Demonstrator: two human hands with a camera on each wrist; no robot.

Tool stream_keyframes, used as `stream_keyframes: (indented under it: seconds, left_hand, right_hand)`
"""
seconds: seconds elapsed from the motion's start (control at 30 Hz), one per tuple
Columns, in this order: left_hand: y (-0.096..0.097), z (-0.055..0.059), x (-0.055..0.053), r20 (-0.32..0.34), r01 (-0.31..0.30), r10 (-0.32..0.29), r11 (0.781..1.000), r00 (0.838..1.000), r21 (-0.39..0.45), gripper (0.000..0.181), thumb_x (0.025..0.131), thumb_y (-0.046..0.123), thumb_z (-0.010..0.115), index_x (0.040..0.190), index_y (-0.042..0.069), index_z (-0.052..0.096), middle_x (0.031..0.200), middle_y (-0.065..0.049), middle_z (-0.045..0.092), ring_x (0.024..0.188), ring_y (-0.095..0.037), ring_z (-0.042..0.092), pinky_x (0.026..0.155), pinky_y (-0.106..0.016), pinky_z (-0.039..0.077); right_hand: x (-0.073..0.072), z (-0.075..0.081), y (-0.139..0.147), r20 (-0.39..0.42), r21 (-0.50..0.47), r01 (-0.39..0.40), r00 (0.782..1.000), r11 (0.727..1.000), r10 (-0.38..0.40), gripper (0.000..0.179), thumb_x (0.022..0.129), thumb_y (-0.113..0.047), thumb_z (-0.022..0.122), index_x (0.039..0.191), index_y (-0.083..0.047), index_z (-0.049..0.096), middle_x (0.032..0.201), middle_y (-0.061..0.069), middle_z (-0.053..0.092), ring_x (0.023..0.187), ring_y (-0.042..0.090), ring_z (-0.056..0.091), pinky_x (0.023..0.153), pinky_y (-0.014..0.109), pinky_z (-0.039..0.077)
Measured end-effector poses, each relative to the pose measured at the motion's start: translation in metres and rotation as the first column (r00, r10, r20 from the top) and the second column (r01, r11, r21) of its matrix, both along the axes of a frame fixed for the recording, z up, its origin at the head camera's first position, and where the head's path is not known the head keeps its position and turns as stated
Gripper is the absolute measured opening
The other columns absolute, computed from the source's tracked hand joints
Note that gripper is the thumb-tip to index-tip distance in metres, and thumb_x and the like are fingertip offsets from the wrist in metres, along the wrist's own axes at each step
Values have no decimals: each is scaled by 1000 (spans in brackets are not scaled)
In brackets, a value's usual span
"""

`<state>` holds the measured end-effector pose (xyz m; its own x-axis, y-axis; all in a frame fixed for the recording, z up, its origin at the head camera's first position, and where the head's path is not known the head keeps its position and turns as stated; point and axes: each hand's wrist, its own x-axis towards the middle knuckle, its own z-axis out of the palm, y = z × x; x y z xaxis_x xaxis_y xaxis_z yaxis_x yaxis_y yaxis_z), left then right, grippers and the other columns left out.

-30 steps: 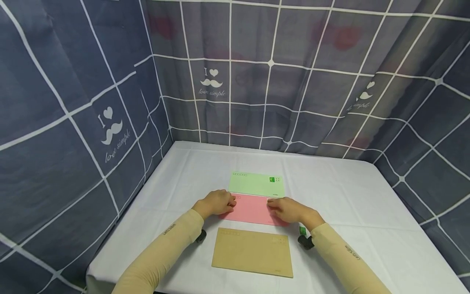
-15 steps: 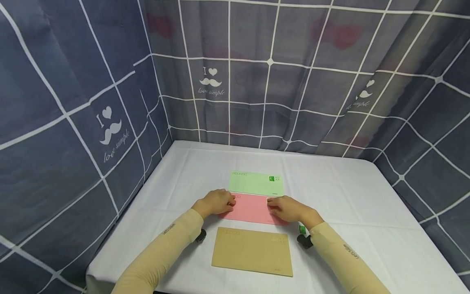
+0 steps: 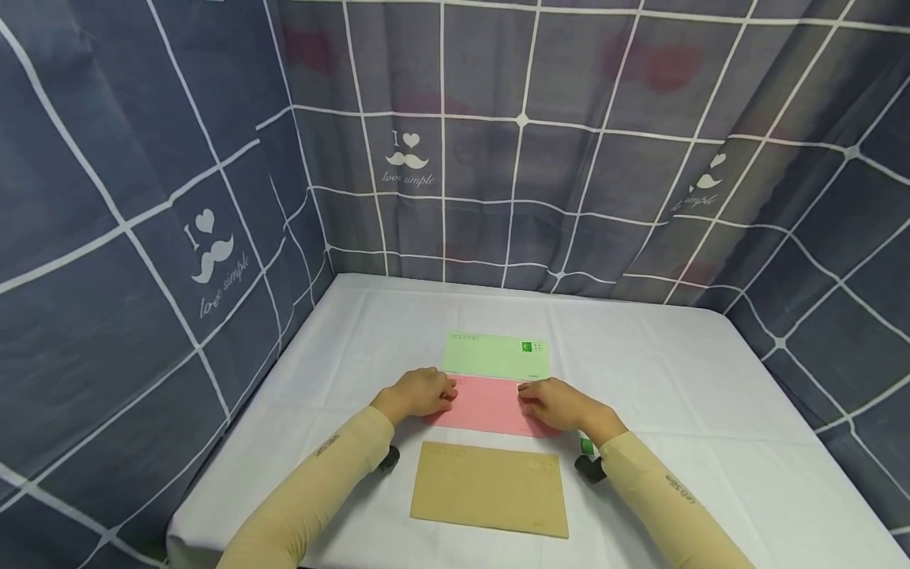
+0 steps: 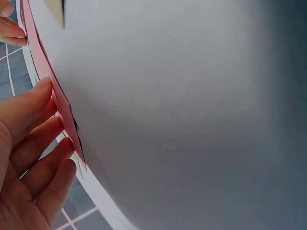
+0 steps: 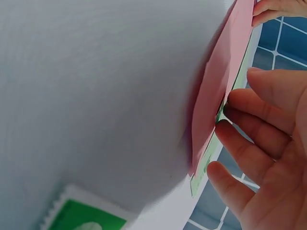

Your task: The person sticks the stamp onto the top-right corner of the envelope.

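Note:
A pink envelope [image 3: 483, 407] lies flat on the table between both hands. My left hand [image 3: 423, 391] rests on its left end; in the left wrist view the thumb and relaxed fingers [image 4: 45, 136] touch the paper. At its upper right corner, my right hand [image 3: 556, 403] presses with the fingertips. A small green-and-white stamp [image 5: 220, 114] shows partly beneath those fingertips in the right wrist view, mostly hidden, while the thumb stands apart. Just beyond lies a light green envelope [image 3: 496, 356] with a green stamp [image 3: 527, 346] at its upper right.
A brown envelope [image 3: 489, 488] lies nearest the person. Beside the right wrist is a loose green stamp [image 3: 586, 446] on the white tablecloth [image 3: 661, 387]. Dark grid-patterned curtains [image 3: 483, 174] surround the table at the back and sides.

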<state>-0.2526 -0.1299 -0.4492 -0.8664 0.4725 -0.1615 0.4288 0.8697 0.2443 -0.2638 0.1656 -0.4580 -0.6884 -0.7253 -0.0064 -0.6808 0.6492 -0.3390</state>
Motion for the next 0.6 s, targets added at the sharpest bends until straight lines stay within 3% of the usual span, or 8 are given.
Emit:
stream_keyframes:
  seconds: [0.33,0.6]
  left_hand:
    - [4,-4,3,-2,15,-15,1000,1000,17,30,92,26,73,120,16,75,136,0,66,125,-24,60,94,-35,52]
    - [4,-4,4,-65,31,-31,999,997,13,28,90,24,75,116,15,77,132,-3,68,125,-25,62,95,-36,54]
  right_hand:
    - [4,2,6,-41,-47,11,999,999,-13,29,94,3,56,120,8,68,124,22,69,118,38,66,100,50,52]
    - [4,8,10,-49,-83,76,996,994,-81,28,93,2,57,117,7,71,122,21,70,117,38,66,100,50,52]
